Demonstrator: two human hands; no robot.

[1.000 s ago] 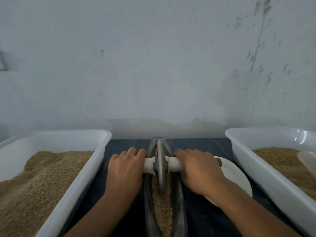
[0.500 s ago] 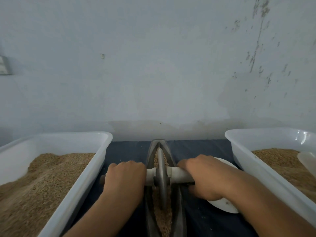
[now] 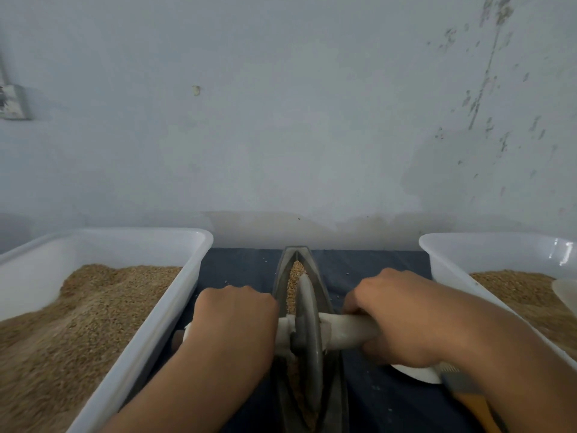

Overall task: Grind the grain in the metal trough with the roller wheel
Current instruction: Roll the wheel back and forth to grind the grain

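Roller wheel (image 3: 307, 332) sits upright on edge in the metal trough (image 3: 327, 295), lower center of frame, with both hands on its axle: left hand (image 3: 232, 320) wrapped over the left handle stub (image 3: 187, 331), right hand (image 3: 402, 320) clenched around the white handle (image 3: 349, 331) on the other side. Knuckles up, forearms coming in from the bottom edge, roughly symmetric about the wheel, neither hand clearly nearer. Key geometry: trough's long axis runs bottom-to-top of frame, straight away from the person; handle axis crosses it at right angles. Grain (image 3: 293, 282) shows in the channel above the wheel toward the pointed far tip, and more below it. My read: next stroke is a push along that axis, both hands loading evenly so the disc stays in the groove. Outward: 2 white tubs of grain, left tub (image 3: 175, 295) and right tub (image 3: 443, 264), flank the trough on dark cloth (image 3: 243, 270); white plate (image 3: 418, 373) partly under the right wrist.
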